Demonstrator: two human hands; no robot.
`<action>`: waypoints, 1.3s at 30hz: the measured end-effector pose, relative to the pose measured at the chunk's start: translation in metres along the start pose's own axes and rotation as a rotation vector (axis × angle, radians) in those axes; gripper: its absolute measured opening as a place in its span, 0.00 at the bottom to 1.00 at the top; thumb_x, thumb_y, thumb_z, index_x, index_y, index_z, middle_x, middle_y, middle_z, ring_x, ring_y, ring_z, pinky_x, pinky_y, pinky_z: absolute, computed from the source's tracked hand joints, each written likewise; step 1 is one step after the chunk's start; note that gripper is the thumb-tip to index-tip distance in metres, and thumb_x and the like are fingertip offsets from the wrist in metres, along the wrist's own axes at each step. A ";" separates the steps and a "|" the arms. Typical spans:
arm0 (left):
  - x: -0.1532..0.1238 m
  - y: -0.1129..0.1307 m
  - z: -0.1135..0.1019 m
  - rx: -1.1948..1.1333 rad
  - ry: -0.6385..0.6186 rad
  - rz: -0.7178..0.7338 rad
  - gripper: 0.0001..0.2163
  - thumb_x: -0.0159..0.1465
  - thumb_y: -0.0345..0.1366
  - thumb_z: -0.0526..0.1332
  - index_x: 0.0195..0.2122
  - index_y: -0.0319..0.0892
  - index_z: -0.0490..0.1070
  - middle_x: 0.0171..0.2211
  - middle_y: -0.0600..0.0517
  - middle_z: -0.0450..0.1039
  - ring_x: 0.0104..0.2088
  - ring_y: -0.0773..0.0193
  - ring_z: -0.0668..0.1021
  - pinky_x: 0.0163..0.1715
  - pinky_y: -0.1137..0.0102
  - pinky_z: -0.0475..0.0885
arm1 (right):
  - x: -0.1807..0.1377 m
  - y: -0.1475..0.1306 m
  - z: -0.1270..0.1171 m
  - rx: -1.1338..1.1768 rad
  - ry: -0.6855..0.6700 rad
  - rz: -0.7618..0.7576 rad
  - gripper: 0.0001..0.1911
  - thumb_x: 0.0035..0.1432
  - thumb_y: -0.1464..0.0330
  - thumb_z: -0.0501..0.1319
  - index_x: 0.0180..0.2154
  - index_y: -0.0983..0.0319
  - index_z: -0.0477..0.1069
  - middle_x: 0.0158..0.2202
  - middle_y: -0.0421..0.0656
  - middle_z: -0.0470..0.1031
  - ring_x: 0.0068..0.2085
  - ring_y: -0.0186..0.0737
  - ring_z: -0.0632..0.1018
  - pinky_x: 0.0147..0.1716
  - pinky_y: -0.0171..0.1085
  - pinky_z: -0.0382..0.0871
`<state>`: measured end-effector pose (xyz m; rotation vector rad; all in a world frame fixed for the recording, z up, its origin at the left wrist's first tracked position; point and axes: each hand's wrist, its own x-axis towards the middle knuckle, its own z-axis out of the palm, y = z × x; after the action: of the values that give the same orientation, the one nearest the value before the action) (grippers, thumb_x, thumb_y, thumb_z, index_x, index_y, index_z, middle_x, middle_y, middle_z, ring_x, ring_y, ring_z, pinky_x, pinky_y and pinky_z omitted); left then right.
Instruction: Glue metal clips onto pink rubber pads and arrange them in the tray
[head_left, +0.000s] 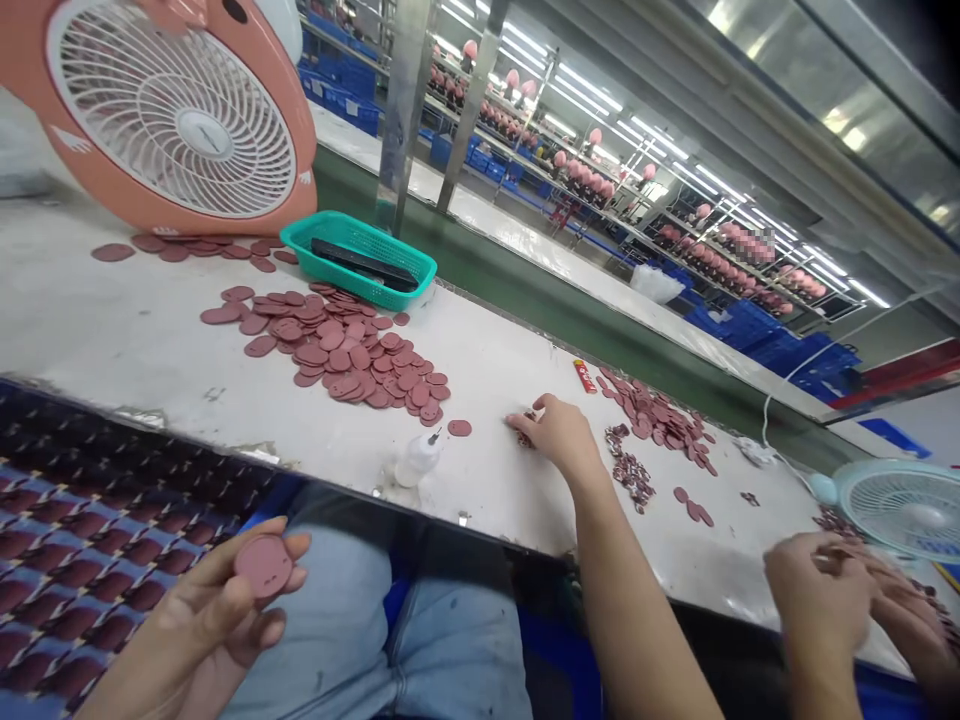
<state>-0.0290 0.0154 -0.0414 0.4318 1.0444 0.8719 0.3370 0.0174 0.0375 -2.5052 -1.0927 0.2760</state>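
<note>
Holding mauve disc (263, 565) in left hand (202, 610) | right hand (555, 435) curled over small pieces (527, 432), grip unclear | plastic squeeze bottle (418, 460) nearby

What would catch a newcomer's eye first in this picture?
A big peach-pink fan stands at the top left on a white workbench, above a heap of flat dusky-pink discs. At the lower left, the person's left hand holds one disc over their lap, while their right hand touches the bench near another heap. Beyond, long racks of pink items line the hall.
</note>
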 end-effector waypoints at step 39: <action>-0.057 0.015 0.020 -0.073 -0.292 -0.165 0.17 0.49 0.45 0.80 0.37 0.42 0.85 0.29 0.49 0.79 0.30 0.66 0.77 0.22 0.82 0.73 | -0.166 -0.086 0.029 0.751 -0.516 -0.716 0.06 0.62 0.70 0.69 0.41 0.55 0.81 0.33 0.37 0.83 0.32 0.33 0.82 0.32 0.30 0.76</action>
<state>-0.0297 -0.0192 0.0104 0.3918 0.7652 0.6742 0.1586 -0.0432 0.0521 -1.3102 -1.6086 0.9346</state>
